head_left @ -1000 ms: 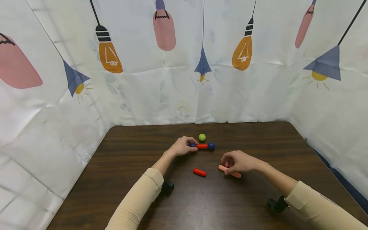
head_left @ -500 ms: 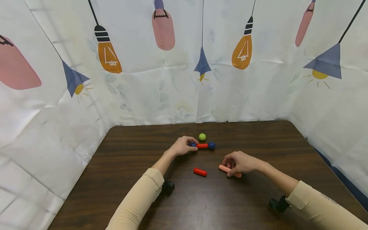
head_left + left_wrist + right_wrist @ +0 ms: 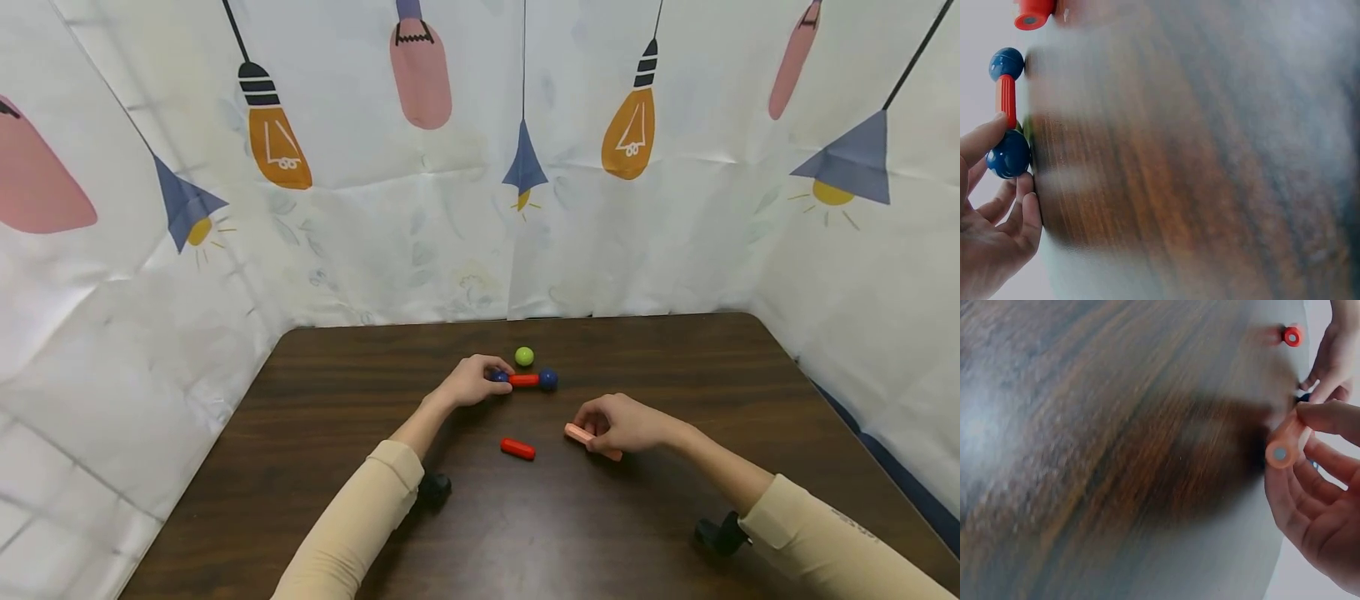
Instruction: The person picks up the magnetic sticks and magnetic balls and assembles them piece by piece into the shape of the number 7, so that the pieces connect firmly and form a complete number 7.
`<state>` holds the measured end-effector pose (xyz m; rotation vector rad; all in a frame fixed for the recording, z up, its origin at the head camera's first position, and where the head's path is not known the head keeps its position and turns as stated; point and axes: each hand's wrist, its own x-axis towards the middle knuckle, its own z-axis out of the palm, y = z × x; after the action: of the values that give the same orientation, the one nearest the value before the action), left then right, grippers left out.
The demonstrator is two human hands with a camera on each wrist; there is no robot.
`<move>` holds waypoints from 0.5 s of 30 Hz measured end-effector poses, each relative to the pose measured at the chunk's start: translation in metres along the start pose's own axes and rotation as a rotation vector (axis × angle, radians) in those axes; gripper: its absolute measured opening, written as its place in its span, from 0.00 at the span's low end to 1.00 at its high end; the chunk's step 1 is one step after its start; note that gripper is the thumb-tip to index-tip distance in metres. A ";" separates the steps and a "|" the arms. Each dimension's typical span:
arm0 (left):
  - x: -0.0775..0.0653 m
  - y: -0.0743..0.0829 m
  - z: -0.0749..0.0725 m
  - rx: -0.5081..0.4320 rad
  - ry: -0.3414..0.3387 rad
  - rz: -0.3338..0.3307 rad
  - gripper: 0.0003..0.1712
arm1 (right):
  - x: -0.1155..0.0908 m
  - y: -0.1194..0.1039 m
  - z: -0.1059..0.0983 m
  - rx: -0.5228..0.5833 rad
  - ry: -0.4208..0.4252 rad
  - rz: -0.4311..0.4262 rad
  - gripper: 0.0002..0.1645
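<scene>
My left hand (image 3: 471, 382) holds the left-hand blue ball (image 3: 1009, 155) of a dumbbell-like piece near the table's far side. That piece is a red ribbed magnetic rod (image 3: 524, 380) with a second blue ball (image 3: 548, 379) at its right end. In my right hand (image 3: 618, 421), thumb and fingers pinch a salmon-orange magnetic rod (image 3: 1288, 442), slanted, with a round metal disc in its end. Between the hands and nearer me lies a loose red magnetic rod (image 3: 517, 449). A light green ball (image 3: 524, 357) rests just behind the joined piece.
The dark wood-grain table (image 3: 360, 358) has rounded far corners. White printed cloth (image 3: 465, 242) hangs behind it and at both sides. Black camera mounts (image 3: 722, 534) sit under both wrists, close over the tabletop.
The salmon-orange rod has shifted slightly left in my right hand, its left end a little higher in the head view. My left hand stays on the blue ball. The head view drifts slightly.
</scene>
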<state>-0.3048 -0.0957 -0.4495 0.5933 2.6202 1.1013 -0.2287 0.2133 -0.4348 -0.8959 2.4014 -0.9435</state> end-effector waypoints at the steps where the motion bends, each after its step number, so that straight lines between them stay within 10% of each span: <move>1: -0.001 0.000 0.000 -0.002 0.003 -0.001 0.12 | 0.001 -0.001 0.000 0.009 0.004 0.002 0.12; 15: -0.002 0.001 0.001 0.019 0.009 -0.010 0.11 | 0.013 -0.006 0.010 0.288 0.033 0.124 0.20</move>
<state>-0.3027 -0.0954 -0.4490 0.5794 2.6411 1.0794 -0.2293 0.1963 -0.4392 -0.6226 2.2417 -1.2229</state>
